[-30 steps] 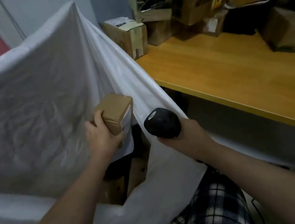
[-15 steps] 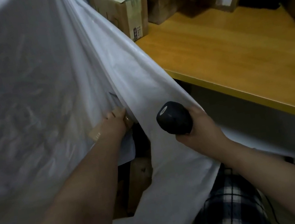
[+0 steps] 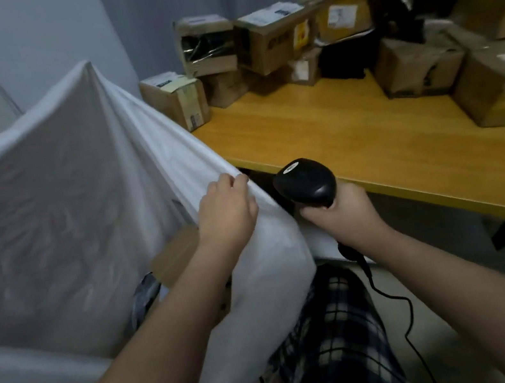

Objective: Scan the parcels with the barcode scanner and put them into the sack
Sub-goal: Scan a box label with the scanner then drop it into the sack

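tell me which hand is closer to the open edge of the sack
Left. The left hand grips the edge of the sack itself. The right hand holds the barcode scanner just right of that edge, by the front of the table.

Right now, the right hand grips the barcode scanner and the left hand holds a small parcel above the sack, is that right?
Not quite. The left hand holds no parcel; its fingers curl over the rim of the sack. The right hand does grip the barcode scanner. The head view shows this.
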